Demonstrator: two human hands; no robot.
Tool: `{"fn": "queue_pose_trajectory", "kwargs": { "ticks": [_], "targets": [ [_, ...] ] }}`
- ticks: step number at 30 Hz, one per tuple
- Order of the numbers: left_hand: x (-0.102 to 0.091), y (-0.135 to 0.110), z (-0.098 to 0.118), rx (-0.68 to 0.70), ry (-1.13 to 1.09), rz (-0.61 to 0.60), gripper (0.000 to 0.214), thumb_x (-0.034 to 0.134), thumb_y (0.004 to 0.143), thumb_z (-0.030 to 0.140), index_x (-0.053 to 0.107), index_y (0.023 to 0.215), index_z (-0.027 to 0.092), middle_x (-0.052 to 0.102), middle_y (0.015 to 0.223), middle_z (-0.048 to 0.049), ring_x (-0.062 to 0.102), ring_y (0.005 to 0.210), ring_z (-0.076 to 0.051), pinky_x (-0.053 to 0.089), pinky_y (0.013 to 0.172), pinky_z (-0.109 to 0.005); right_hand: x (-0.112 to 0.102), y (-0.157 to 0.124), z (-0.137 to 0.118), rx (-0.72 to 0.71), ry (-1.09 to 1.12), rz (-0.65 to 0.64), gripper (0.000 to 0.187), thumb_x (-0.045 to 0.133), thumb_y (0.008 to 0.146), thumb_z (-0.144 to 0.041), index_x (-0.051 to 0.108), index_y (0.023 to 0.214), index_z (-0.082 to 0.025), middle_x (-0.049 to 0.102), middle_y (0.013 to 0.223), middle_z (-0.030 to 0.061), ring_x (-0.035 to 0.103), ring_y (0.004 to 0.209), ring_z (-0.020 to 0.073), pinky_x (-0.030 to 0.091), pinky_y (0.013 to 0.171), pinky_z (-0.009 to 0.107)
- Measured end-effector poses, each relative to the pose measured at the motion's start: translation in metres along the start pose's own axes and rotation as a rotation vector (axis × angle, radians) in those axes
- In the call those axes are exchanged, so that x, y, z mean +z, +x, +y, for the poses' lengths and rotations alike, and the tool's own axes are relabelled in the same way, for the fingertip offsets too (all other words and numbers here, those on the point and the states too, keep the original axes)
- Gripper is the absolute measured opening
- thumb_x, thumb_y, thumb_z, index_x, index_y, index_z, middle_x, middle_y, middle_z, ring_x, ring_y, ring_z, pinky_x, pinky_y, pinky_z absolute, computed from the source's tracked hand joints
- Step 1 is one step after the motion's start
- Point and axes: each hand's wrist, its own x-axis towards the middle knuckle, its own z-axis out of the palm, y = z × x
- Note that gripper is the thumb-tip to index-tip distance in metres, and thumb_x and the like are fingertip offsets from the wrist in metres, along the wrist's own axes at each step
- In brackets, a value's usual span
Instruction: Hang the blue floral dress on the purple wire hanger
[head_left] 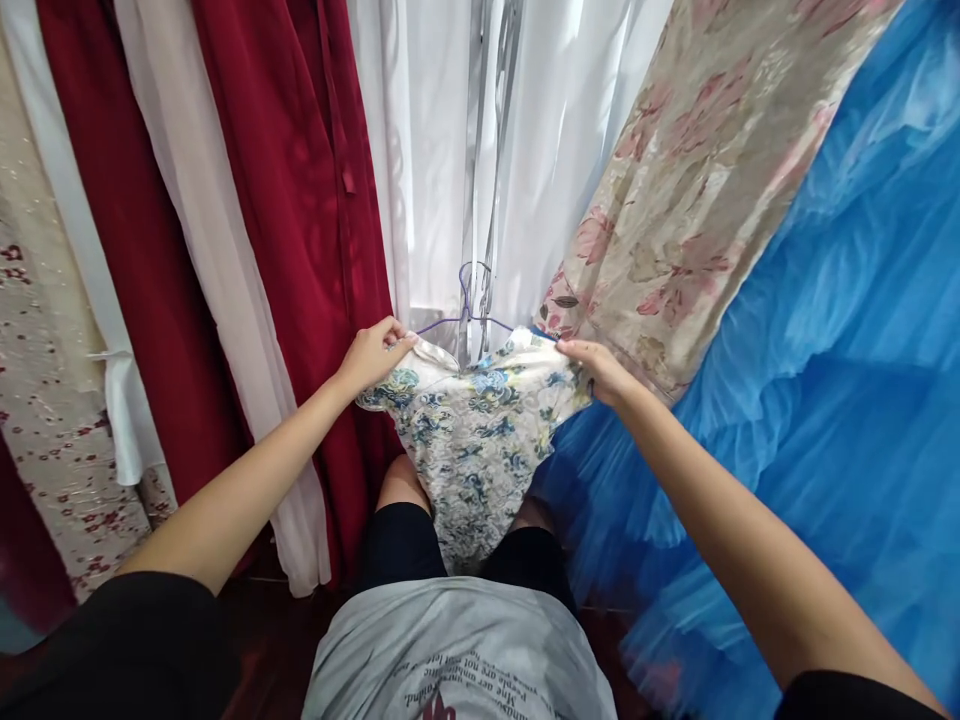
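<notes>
Left hand (373,352) and right hand (596,368) are each pinching a shoulder of the floral dress (476,440), which is hanging between them on a hanger (471,305).

Left arm (247,480) reaches bare from the lower left toward frame centre, nearly straight; left hand (373,352) is closed, fingers curled in a pinch; right arm (720,520) runs up from the lower right; right hand (600,368) is pinched closed likewise, knuckles up, level with the left.
</notes>
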Motion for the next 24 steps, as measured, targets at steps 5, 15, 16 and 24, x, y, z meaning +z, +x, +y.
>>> {"fn": "queue_pose_trajectory", "kwargs": {
  "ticks": [5, 15, 16, 24],
  "targets": [
    [-0.001, 0.017, 0.009, -0.016, 0.081, 0.051, 0.038, 0.059, 0.088, 0.055, 0.067, 0.090, 0.018, 0.064, 0.076, -0.0019, 0.056, 0.072, -0.019, 0.038, 0.067, -0.028, 0.052, -0.002, -0.053, -0.005, 0.145, 0.133, 0.023, 0.065, 0.088, -0.040, 0.068, 0.090, -0.017, 0.073, 0.069, 0.0037, 0.070, 0.074, 0.0224, 0.058, 0.070, 0.030],
    [0.027, -0.013, 0.062, -0.269, -0.712, 0.096, 0.069, 0.017, 0.093, 0.079, 0.044, 0.065, 0.022, 0.037, 0.052, 0.0023, 0.041, 0.047, -0.014, 0.038, 0.053, -0.029, 0.120, -0.084, -0.028, -0.683, -0.864, -0.576, 0.081, 0.078, 0.081, -0.047, 0.045, 0.149, -0.019, 0.052, 0.148, 0.0180, 0.049, 0.136, 0.0359, 0.038, 0.114, 0.046],
    [0.032, -0.014, 0.080, -0.248, -0.828, 0.011, 0.069, 0.016, 0.093, 0.080, 0.045, 0.068, 0.022, 0.036, 0.052, 0.0029, 0.042, 0.047, -0.013, 0.041, 0.055, -0.029, 0.121, -0.077, -0.015, -0.762, -0.934, -0.494, 0.101, 0.084, 0.073, -0.046, 0.034, 0.155, -0.015, 0.045, 0.152, 0.0223, 0.043, 0.139, 0.0397, 0.036, 0.116, 0.050],
    [0.044, -0.019, 0.112, -0.238, -1.031, -0.300, 0.046, 0.084, 0.071, 0.040, 0.065, 0.107, 0.017, 0.072, 0.105, -0.0116, 0.069, 0.102, -0.028, 0.053, 0.093, -0.043, 0.059, -0.069, 0.029, -0.797, -1.143, -0.029, 0.090, 0.070, 0.078, -0.047, 0.032, 0.152, -0.012, 0.058, 0.137, 0.0214, 0.059, 0.121, 0.0370, 0.053, 0.089, 0.041]
  ]
}}
